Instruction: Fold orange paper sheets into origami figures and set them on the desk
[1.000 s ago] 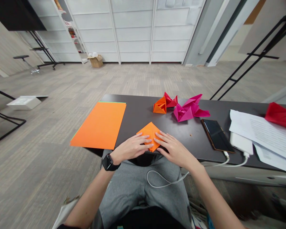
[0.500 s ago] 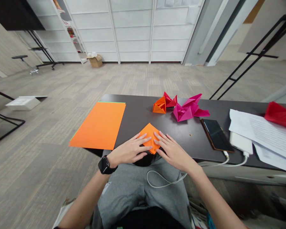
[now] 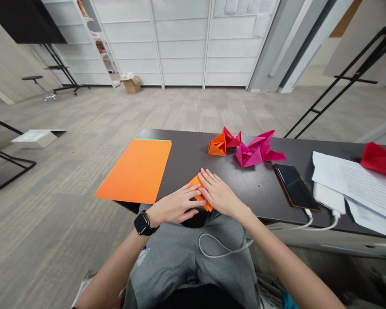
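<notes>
A folded orange paper [image 3: 195, 183] lies on the dark table [image 3: 244, 182] right at its near edge, mostly hidden under my hands. My left hand [image 3: 175, 205], with a black smartwatch [image 3: 143, 223] on its wrist, presses the paper from the left. My right hand [image 3: 218, 193] rests over its upper right side, fingers spread. Only a corner shows below the fingers. Beyond my hands sit a folded orange-and-red origami model [image 3: 220, 144] and a magenta origami model [image 3: 254, 152]. Left of my hands lies a flat orange paper sheet [image 3: 133, 171].
To the right lie a black smartphone [image 3: 296, 187], a white power bank [image 3: 328, 198] with a white cable [image 3: 225, 250], printed papers [image 3: 357, 180] and a red paper piece [image 3: 381, 161]. Grey carpet surrounds the table, with a cardboard box [image 3: 131, 85] far off.
My hands have moved closer together, and my right hand now covers most of the orange paper. The paper's diamond shape no longer shows. The view has shifted slightly.
</notes>
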Motion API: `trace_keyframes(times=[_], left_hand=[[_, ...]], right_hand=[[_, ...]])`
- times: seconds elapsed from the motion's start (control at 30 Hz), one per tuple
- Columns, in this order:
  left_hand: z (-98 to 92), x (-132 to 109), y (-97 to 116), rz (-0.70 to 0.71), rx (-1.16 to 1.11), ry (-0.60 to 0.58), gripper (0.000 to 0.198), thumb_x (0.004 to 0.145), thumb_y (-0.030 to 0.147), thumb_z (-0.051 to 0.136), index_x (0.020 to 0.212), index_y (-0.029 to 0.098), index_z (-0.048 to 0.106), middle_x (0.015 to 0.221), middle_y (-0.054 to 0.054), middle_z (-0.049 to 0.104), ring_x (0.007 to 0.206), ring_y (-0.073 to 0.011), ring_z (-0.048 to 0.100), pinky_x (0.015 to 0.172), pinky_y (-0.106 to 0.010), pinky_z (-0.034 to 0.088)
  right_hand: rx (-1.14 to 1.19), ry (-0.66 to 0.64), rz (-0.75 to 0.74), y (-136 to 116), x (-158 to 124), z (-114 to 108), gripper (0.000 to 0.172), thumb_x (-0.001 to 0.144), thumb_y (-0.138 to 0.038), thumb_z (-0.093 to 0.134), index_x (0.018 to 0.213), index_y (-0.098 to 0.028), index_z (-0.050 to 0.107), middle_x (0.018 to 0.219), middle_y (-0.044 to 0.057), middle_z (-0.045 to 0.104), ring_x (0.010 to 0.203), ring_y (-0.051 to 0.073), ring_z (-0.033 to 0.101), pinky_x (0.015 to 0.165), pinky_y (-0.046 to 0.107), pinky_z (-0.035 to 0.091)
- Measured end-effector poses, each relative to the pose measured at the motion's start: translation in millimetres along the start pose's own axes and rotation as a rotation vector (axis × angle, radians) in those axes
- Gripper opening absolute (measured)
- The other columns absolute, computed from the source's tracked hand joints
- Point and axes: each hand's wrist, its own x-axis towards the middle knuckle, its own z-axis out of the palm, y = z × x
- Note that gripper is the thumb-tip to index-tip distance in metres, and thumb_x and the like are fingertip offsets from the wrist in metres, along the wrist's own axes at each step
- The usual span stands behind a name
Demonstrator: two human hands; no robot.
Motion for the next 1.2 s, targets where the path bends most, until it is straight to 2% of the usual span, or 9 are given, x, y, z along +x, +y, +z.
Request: trace_keyframes(times=[0.1,0.3,0.4,0.53,0.67,0.8,0.9,1.03,1.2], left_hand=[[0.4,-3,6,-0.071,0.017,0.031,0.042,0.099,0.031,0.05,0.139,0.017,0.052,0.147,-0.012,0.053,0.145,-0.0269,0.039,0.122,-0.045,0.033],[16.3,-10,27,-0.413,0.211,0.154,0.052,0.1,0.035,0.044,0.143,0.005,0.045,0.149,-0.021,0.049,0.142,-0.03,0.044,0.118,-0.047,0.036],[19.9,-16,32,-0.409,0.241,0.14,0.055,0.1,0.038,0.044,0.144,0.005,0.043,0.15,-0.021,0.049,0.142,-0.0296,0.044,0.118,-0.045,0.035],[9.7,-17,31,-0.394,0.232,0.13,0.051,0.102,0.04,0.041,0.144,0.011,0.044,0.15,-0.016,0.05,0.142,-0.028,0.044,0.118,-0.045,0.034],[4.0,8,25,-0.433,0.243,0.152,0.039,0.102,0.022,0.033,0.131,0.01,0.057,0.137,-0.015,0.062,0.136,-0.0269,0.051,0.118,-0.046,0.033],[18.4,37,18,-0.461,0.256,0.157,0.048,0.103,0.024,0.031,0.145,0.004,0.041,0.154,-0.019,0.043,0.145,-0.0271,0.04,0.118,-0.043,0.034],[31.6,42,14,-0.457,0.26,0.143,0.053,0.104,0.026,0.029,0.151,0.004,0.033,0.158,-0.018,0.037,0.147,-0.0248,0.036,0.118,-0.04,0.035],[40.0,37,11,-0.433,0.276,0.188,0.053,0.103,0.027,0.031,0.15,0.005,0.036,0.155,-0.018,0.042,0.145,-0.0261,0.04,0.118,-0.042,0.035],[40.0,36,10,-0.424,0.299,0.206,0.052,0.103,0.028,0.031,0.149,0.007,0.04,0.153,-0.017,0.045,0.144,-0.0257,0.041,0.117,-0.042,0.036]], right_hand=[[0.019,0.012,0.019,0,-2,2,0.056,0.104,-0.036,0.027,0.153,-0.01,0.035,0.16,0.018,0.031,0.15,0.026,0.027,0.12,0.05,0.03],[0.023,0.012,0.039,-3,-2,0,0.059,0.103,-0.041,0.033,0.151,-0.008,0.037,0.161,0.019,0.029,0.15,0.027,0.026,0.12,0.048,0.029],[0.035,0.029,0.05,-3,-2,1,0.059,0.102,-0.041,0.035,0.151,-0.009,0.038,0.162,0.018,0.027,0.151,0.027,0.025,0.12,0.048,0.029],[0.044,0.022,0.07,-4,-2,2,0.06,0.101,-0.041,0.034,0.152,-0.01,0.036,0.161,0.017,0.03,0.15,0.026,0.027,0.121,0.048,0.028],[0.036,0.014,0.091,-5,-1,0,0.063,0.1,-0.041,0.035,0.153,-0.005,0.033,0.16,0.02,0.03,0.149,0.026,0.029,0.121,0.046,0.028],[0.033,0.022,0.07,-4,-3,1,0.06,0.098,-0.03,0.034,0.152,-0.004,0.035,0.16,0.02,0.03,0.149,0.025,0.028,0.121,0.046,0.028],[0.05,-0.006,0.047,1,-3,-1,0.064,0.093,-0.023,0.036,0.153,-0.003,0.032,0.16,0.021,0.028,0.15,0.024,0.025,0.122,0.047,0.027],[0.104,-0.079,0.026,10,-6,-11,0.067,0.092,-0.022,0.037,0.155,-0.003,0.025,0.162,0.02,0.022,0.151,0.023,0.019,0.122,0.046,0.027],[0.056,-0.031,0.049,12,-20,-15,0.06,0.102,-0.031,0.031,0.158,-0.011,0.023,0.163,0.015,0.025,0.152,0.023,0.017,0.122,0.05,0.025]])
